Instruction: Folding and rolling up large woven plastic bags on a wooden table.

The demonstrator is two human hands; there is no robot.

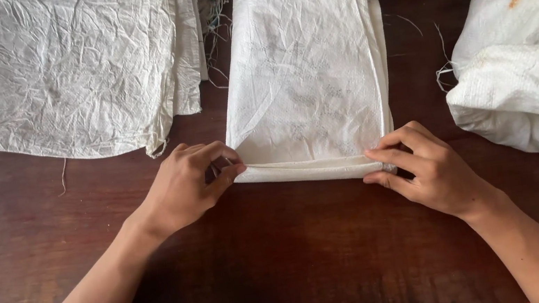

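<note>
A white woven plastic sack (305, 76) lies flat on the dark wooden table (284, 255), its long side running away from me. Its near edge is folded over into a narrow hem. My left hand (186, 184) pinches the left corner of that folded edge between thumb and fingers. My right hand (423, 168) pinches the right corner the same way. Both hands rest on the tabletop at the sack's near end.
A stack of crumpled white sacks (61, 68) covers the table's back left and overhangs its edge. A bulky folded pile of sacks (529, 51), one with orange stains, sits at the right. Loose threads lie beside the sack.
</note>
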